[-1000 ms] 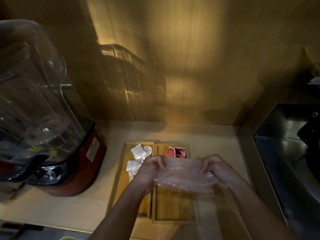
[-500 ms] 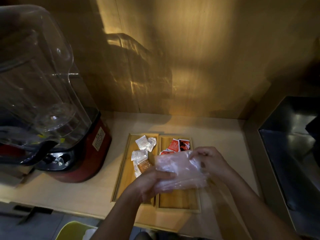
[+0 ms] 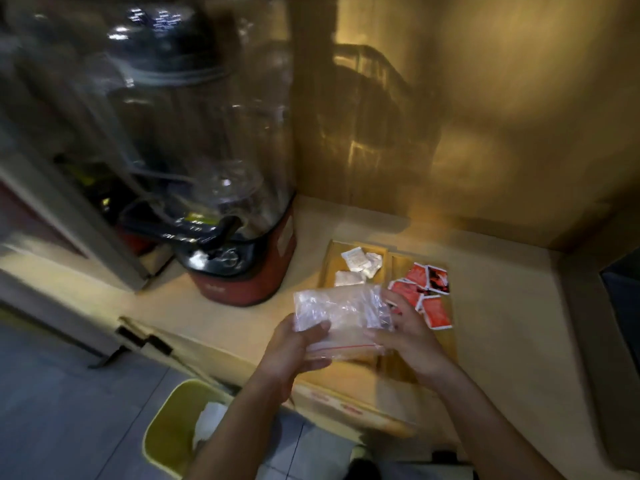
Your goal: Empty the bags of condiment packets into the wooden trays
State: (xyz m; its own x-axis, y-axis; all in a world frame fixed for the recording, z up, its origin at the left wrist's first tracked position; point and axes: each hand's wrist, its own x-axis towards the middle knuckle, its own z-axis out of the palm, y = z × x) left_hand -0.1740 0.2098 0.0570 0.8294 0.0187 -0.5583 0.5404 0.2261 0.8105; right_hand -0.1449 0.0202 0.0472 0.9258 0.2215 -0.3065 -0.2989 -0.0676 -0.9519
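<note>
Dim, warm yellow light falls on the far wall (image 3: 502, 116), which carries shadows; glare spots the blender (image 3: 194, 140); motion blur smears the left; edges bow outward.

The plastic bag (image 3: 341, 311) and both hands hid the near half of the wooden trays (image 3: 353, 245). The blender (image 3: 214, 174) was smeared by motion blur, its top cut off. Print on the red packets (image 3: 420, 292) was too small to read.

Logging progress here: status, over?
Left hand and right hand grip clear bag. Red packets, white packets in wooden trays. Nothing blocking.
</note>
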